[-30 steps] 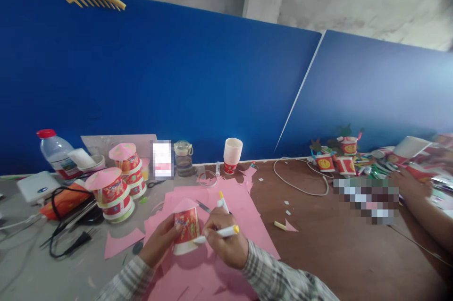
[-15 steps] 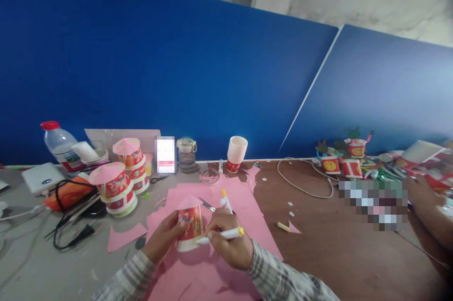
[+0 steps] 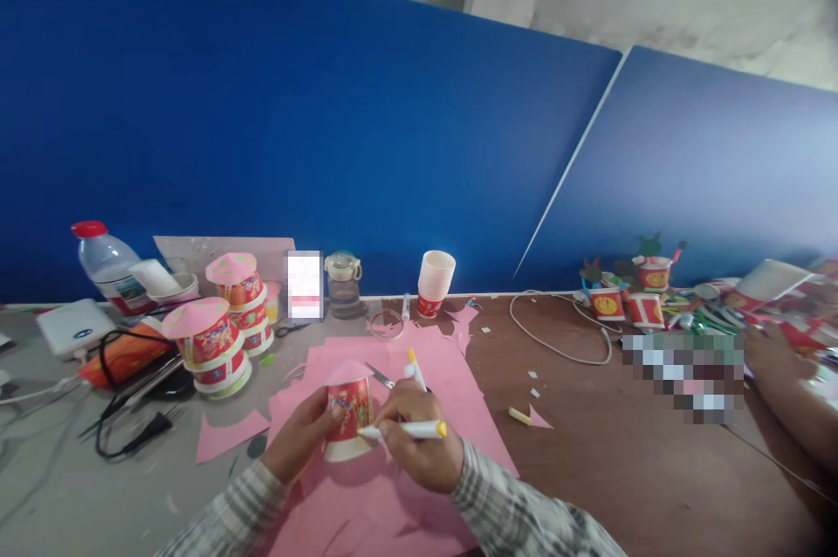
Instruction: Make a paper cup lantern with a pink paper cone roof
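Note:
My left hand [image 3: 299, 436] grips a red patterned paper cup [image 3: 349, 409] by its left side. The cup is upside down, with a pink paper cone [image 3: 349, 374] on top and its white rim at the bottom. In my right hand [image 3: 422, 439] is a white marker [image 3: 415, 429] with a yellow end, its tip at the cup's lower wall. The marker's cap [image 3: 412, 356] or a second yellow-ended pen stands up behind the right fingers, partly hidden. Pink paper sheets [image 3: 471, 417] lie beneath both hands, and scissors [image 3: 380, 375] rest behind the cup.
Finished-looking cup stacks with pink cones [image 3: 204, 339] stand at the left, near a black plug [image 3: 150, 433] and a bottle [image 3: 108, 264]. Behind are a glass jar [image 3: 344, 286] and stacked paper cups [image 3: 436, 282]. At the right, another person's hand [image 3: 776, 365] is among craft pieces.
The marker tip has risen slightly from near the cup's white rim to the red wall above it. My left hand keeps its hold, and the whole view has shifted a little.

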{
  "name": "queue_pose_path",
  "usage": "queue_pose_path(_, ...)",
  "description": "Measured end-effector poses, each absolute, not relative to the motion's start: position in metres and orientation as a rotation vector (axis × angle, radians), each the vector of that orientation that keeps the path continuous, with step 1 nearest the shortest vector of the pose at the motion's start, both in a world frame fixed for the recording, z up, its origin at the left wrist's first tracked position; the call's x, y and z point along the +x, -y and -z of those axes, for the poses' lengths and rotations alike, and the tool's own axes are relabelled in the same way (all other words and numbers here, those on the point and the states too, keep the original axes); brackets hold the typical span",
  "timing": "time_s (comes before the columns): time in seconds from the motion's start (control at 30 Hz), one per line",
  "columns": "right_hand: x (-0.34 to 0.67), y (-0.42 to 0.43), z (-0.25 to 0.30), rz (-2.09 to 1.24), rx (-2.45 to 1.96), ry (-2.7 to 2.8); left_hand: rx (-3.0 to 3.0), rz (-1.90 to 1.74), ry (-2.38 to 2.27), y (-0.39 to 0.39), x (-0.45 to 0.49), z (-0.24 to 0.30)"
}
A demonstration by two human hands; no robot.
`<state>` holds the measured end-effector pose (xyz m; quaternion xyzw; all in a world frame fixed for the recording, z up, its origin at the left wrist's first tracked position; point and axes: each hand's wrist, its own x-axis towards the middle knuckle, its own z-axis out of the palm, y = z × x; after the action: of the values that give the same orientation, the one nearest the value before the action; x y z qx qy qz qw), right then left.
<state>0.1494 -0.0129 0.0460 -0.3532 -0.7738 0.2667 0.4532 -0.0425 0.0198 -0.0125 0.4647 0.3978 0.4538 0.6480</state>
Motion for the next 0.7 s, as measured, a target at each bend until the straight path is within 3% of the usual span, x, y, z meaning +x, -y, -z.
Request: queue_pose_path(0.7,0.1548,0.0066,-0.0422,-0.750,-0.925,1.898,1.089,-1.006,-0.930,-0.0217,-0.0458,0.0168)
